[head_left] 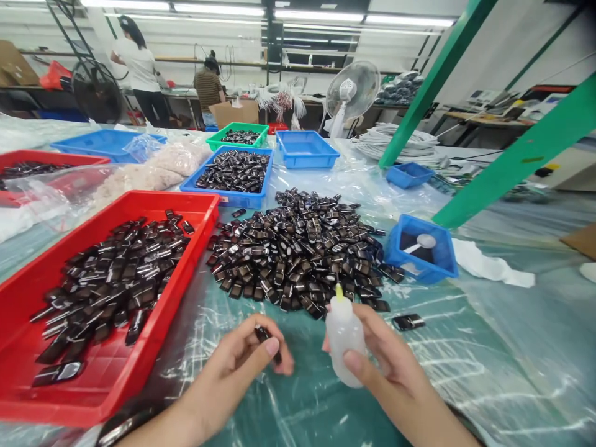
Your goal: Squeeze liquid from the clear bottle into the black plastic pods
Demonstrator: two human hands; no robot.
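Note:
My left hand (242, 363) pinches a small black glossy part (265, 335) between thumb and fingers, low over the table. My right hand (386, 360) is wrapped round a small translucent white squeeze bottle (343, 338) with a yellow-green nozzle pointing up. Just beyond both hands lies a big heap of the same black parts (298, 248) on the plastic-covered green table. One loose black part (408, 321) lies to the right of the bottle.
A red tray (139, 347) with several black parts sits at the left. A small blue bin (423, 251) stands right of the heap; blue, green and red trays lie farther back. Green beams slant at right. Two people work at a far bench beside a fan (351, 90).

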